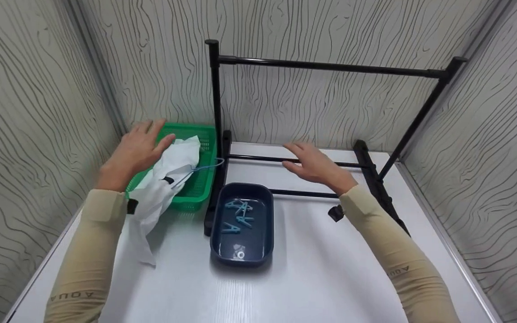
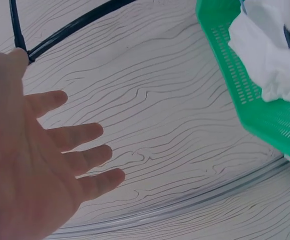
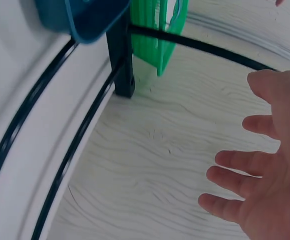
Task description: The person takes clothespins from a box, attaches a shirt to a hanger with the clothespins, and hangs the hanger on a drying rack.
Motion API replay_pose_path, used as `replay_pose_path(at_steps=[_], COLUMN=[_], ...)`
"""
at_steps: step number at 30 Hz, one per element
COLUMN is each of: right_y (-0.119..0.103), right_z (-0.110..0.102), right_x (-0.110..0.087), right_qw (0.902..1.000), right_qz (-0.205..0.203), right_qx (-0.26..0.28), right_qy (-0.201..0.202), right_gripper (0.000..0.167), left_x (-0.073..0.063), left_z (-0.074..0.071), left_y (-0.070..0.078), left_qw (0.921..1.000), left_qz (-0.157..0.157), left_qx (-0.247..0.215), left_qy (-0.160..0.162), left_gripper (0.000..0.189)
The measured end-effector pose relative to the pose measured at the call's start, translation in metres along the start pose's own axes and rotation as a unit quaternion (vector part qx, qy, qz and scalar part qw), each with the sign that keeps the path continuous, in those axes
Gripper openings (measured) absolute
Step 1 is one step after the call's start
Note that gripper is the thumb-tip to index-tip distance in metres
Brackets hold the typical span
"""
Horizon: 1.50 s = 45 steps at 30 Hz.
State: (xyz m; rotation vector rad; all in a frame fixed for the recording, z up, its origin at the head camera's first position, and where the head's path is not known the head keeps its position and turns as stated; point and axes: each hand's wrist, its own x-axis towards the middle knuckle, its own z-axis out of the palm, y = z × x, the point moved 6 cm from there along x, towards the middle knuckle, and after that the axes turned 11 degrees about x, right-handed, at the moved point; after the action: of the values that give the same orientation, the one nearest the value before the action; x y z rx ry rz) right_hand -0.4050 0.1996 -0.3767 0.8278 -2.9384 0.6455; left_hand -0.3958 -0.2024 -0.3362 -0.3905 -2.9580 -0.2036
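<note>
My left hand (image 1: 138, 150) hovers with spread fingers over the left part of a green basket (image 1: 202, 188), holding nothing. White cloth (image 1: 180, 157) lies bunched in that basket and spills over its front rim onto the table; a thin blue hanger (image 1: 209, 167) pokes out of it, its hook toward the rack. On the other side, my right hand (image 1: 314, 163) is held above the base bars of a black rack (image 1: 330, 66), fingers extended and apart, nothing in it. Between the hands stands a dark blue tray (image 1: 265, 242) with several light blue clothespins (image 1: 243, 220) inside.
The rack's left upright (image 1: 216, 98) rises between basket and tray, and its right upright (image 1: 415, 125) leans near the right wall. Wood-grain panels (image 1: 285, 27) enclose the white table (image 1: 312, 273) at the back and both sides.
</note>
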Motion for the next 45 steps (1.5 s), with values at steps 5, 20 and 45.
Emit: replay_pose_path(at_steps=[5, 20, 45], right_y=[-0.008, -0.023, -0.041], right_z=[0.024, 0.064, 0.156], right_x=[0.000, -0.011, 0.001], right_qw=[0.9995, 0.9962, 0.9930], right_qz=[-0.026, -0.083, -0.082], right_qx=[0.016, 0.022, 0.036], right_qy=[0.007, 0.015, -0.077], right_gripper=[0.056, 0.048, 0.040], left_x=[-0.010, -0.052, -0.121], left_z=[0.015, 0.035, 0.078], left_y=[0.002, 0.010, 0.005], left_qw=[1.0000, 0.9972, 0.9909], left_qz=[0.002, -0.032, -0.120], left_qx=[-0.003, -0.006, 0.003], left_qy=[0.003, 0.067, 0.060], left_gripper=[0.077, 0.053, 0.049])
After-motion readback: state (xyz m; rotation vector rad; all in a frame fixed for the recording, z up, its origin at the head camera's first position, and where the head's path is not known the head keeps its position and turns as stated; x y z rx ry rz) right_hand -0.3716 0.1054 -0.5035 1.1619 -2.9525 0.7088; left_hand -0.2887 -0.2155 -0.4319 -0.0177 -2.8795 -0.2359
